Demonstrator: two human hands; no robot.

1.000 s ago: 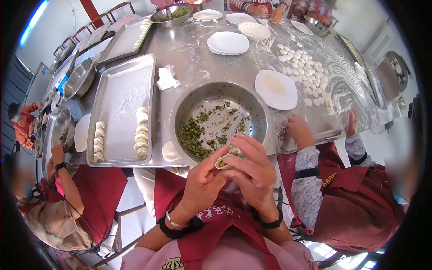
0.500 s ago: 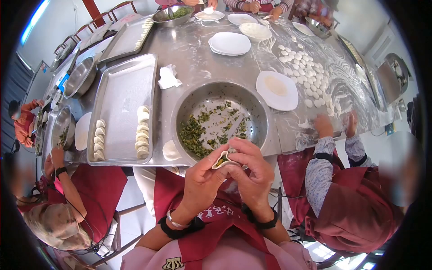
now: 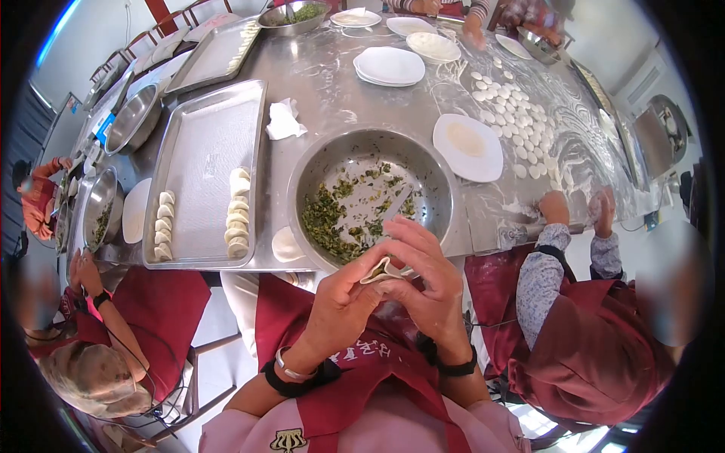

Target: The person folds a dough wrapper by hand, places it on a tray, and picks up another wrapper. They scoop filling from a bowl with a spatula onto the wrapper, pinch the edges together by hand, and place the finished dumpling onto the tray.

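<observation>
Pinching a folded, cream-coloured dough wrapper between the left hand and the right hand, with both sets of fingers clamped on its edges and thumbs close together at the near side. Noted inside the wrapper: a little green filling, partly enclosed, with an opening visible at the top. Held above the near rim of a large, round, stainless-steel bowl, in front of a maroon apron.

Observed in that bowl: chopped green-and-yellow filling, heaped mostly toward the left, plus a pale, flat-bladed utensil leaning toward the far right. Found just left of the bowl, at the table edge: a flat, round, pale dough piece. Recorded farther left: a rectangular metal tray with folded white dumplings in two rows, one along each long side at the near end.

Located beyond the tray's right side: a crumpled white tissue. Sited right of the bowl: a white, square-cornered plate bearing a pale round patch, exact nature unclear. Seen past that plate: many small white dough discs on the floured, steel-topped table. Sighted at right: a co-worker's hands, near the table edge.
</observation>
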